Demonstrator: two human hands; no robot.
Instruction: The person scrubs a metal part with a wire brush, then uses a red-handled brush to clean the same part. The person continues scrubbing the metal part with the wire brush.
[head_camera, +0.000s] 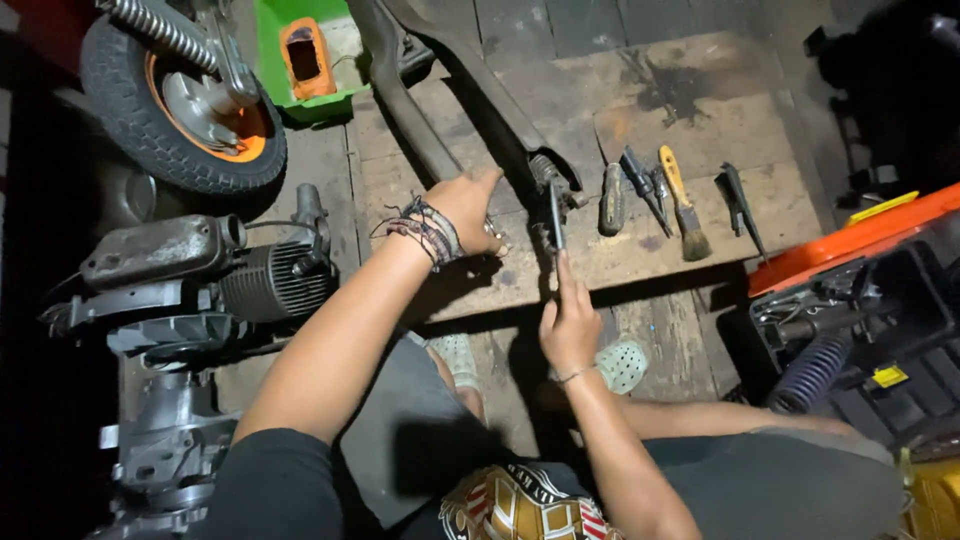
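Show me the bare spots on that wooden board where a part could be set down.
Bare wood on the wooden board behind the yellow-handled brush, and right of the black pliers. Crowded: the tool row and around the left hand, right hand and metal arm.

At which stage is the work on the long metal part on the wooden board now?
Done: tools are laid out on the wooden board – a screwdriver, a brush – and an engine sits apart on the floor. In hand: the left hand steadies the metal part while the right hand puts a dark tool to its end. Left: that end fitting looks not yet removed; exact progress is unclear.
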